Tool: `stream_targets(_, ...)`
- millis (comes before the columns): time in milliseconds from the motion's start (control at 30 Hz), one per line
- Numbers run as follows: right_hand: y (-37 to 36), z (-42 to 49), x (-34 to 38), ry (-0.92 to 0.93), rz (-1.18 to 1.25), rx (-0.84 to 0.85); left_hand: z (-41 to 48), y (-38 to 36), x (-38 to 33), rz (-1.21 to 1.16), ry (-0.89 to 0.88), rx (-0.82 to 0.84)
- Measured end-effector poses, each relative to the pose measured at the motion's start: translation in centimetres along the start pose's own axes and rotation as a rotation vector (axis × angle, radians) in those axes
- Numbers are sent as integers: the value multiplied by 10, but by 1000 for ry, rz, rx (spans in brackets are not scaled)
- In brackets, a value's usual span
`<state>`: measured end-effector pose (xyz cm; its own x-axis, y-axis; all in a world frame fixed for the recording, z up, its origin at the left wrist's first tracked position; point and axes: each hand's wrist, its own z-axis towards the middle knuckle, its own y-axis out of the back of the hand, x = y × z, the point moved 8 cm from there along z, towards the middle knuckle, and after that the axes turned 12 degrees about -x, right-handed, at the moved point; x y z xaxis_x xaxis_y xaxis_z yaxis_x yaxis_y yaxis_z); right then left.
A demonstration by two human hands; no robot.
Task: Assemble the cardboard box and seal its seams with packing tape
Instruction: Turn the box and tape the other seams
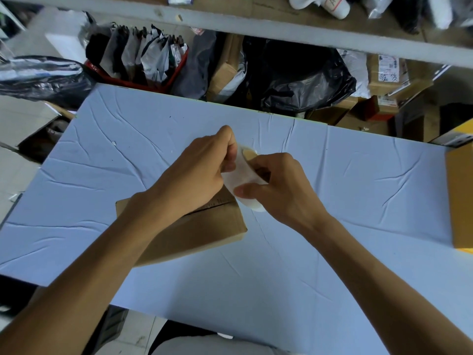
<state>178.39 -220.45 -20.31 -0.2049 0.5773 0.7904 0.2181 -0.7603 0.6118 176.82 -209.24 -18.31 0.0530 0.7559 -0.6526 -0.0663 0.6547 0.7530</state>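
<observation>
Pale blue, creased table covering (pixel 332 265): spreads beneath both forearms and out to either side of the hands. Plain brown cardboard box (pixel 204 231): lies flat on the covering, directly under the left wrist and forearm, on the near side of the hands; flaps folded down, centre seam showing just below the left hand; whether the arm touches it cannot be told. Left hand (pixel 202 170): fingers curled, pinching the far-left edge of the roll. Right hand (pixel 276 185): fingers wrapped round the roll's right side, thumb pressed on its face. Whitish translucent roll of packing tape with tan core (pixel 243 175): gripped between the two hands, which are close together, above the box's far corner. Yellow-edged brown carton (pixel 460 198): on the table, well to the right of the right hand. Red basket of bagged dark garments (pixel 176 73): beyond the left hand, past the table edge. Black plastic sack (pixel 294 73): beyond the right hand. Labelled cardboard parcels (pixel 386 75): farther right of the sack. Grey shelf rail (pixel 256 29): farthest, overhead.
</observation>
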Motion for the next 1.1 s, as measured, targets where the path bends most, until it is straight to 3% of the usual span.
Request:
stream_targets(100,-1,2,4,2,-15,-9,1,2,0,21,12,-7)
stream_targets(233,7,3,8,5,48,2,5,8,2,-119,44,-42)
stream_targets(500,14,9,2,-62,59,92,12,8,-5,-155,-100,-2)
stream_targets(767,15,8,3,-44,-33,93,13,1,2,-219,-21,92)
stream_targets(1100,26,17,-5,-35,-174,-77,12,-11,20,-406,209,179)
